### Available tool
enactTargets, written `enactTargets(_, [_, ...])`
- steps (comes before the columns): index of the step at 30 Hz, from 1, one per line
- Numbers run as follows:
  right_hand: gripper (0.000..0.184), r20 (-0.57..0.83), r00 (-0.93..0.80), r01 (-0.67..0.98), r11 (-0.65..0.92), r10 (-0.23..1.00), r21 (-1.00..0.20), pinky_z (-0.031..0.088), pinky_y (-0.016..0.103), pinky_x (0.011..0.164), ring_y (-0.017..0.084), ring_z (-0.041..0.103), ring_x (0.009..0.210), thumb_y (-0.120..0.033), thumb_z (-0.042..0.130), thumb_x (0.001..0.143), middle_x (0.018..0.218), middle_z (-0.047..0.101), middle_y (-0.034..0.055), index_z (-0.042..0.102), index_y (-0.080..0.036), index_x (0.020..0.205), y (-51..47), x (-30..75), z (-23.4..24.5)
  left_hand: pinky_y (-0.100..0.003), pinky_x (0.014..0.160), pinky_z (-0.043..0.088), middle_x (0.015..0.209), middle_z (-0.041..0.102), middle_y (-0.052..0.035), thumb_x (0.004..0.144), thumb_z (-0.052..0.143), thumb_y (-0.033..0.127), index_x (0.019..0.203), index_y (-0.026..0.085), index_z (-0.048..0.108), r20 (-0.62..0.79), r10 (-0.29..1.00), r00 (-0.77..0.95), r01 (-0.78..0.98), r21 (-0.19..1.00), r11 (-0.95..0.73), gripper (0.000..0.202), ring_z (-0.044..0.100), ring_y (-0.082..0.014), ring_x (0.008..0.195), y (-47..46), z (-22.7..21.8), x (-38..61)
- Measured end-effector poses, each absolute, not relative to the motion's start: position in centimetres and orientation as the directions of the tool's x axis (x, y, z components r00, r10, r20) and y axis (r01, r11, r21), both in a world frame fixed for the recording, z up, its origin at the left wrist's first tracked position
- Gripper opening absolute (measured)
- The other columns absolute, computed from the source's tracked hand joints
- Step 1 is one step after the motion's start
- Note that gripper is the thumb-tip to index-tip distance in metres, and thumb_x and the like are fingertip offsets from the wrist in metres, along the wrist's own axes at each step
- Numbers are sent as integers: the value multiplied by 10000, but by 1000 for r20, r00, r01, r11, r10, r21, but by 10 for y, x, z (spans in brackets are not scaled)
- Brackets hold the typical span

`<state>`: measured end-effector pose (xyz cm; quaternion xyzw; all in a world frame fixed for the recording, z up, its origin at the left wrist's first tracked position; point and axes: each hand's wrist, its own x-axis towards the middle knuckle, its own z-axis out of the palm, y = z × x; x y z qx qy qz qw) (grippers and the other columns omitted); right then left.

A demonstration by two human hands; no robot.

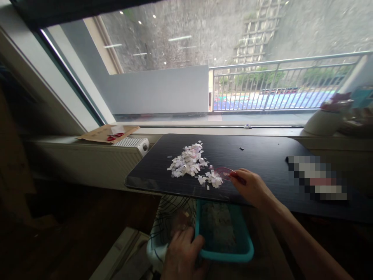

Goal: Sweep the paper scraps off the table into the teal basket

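Note:
A heap of small white and pink paper scraps (190,163) lies on a dark table (262,155). My right hand (250,186) is closed on a clear pinkish plastic piece (223,173) whose edge rests against the scraps near the table's front edge. Below the table edge, my left hand (182,252) grips the left rim of a teal dustpan-like tray (223,233); paper bits lie inside the tray.
A bin lined with a checked bag (167,223) stands under the table beside the tray. A white radiator (128,146) and a cardboard piece with red scissors (109,134) sit at the left. A white flower pot (323,120) stands on the window sill at the right.

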<state>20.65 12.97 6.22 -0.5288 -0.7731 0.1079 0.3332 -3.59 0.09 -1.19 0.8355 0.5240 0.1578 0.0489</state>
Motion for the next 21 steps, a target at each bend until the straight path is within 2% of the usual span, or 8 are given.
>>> enactTargets(6, [240,428,-177,751,403,886,-523,373,237,532,116,501,571,-307,468,864,724,582,23,668,-176,844,118,218,63,-347,723,348,840,532,-25,614,618,141,810,224,541,200,880,431,854,227,-469,227,524,-237,784,0,-7,-27])
enactTargets(15, [226,415,-245,670,462,876,-581,365,224,535,114,504,594,-262,447,882,744,572,18,651,-186,822,105,184,63,-335,696,350,851,540,-27,603,622,133,827,234,557,188,887,422,863,216,-456,253,526,-244,793,3,-11,-30])
enactTargets(21, [190,402,-117,761,342,908,-551,378,242,543,121,511,572,-273,489,856,733,574,22,654,-179,842,97,216,59,-358,739,365,873,544,-36,673,624,207,837,233,562,228,894,387,870,233,-436,177,530,-249,810,0,-10,-31])
